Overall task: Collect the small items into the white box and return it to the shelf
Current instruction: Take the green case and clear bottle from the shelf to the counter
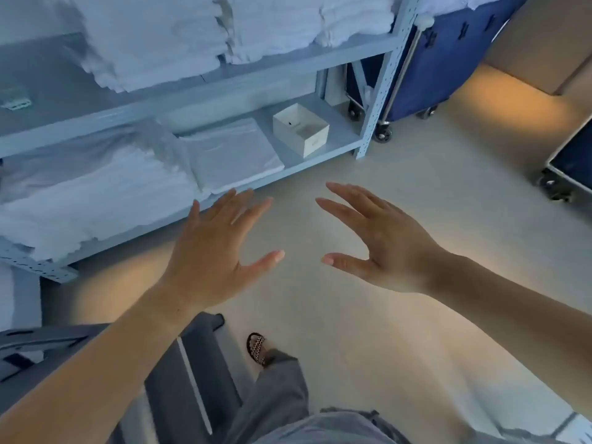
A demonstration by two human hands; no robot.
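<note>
Pale blue perforated-steel shelving rack (381,91) runs along the wall, stacked white folded linens (153,36) on its upper tier. Blue fabric laundry cart on castors (448,52) parked just right of the rack's end post. On the rack's bottom tier, flat plastic-wrapped white packs (234,152) lie left of the small open-topped white cardboard box (302,129), which sits near the rack's right end. Left hand (211,251) and right hand (390,245) held out in front of the rack's bottom tier, both spread wide, fingers splayed, nothing in either.
</note>
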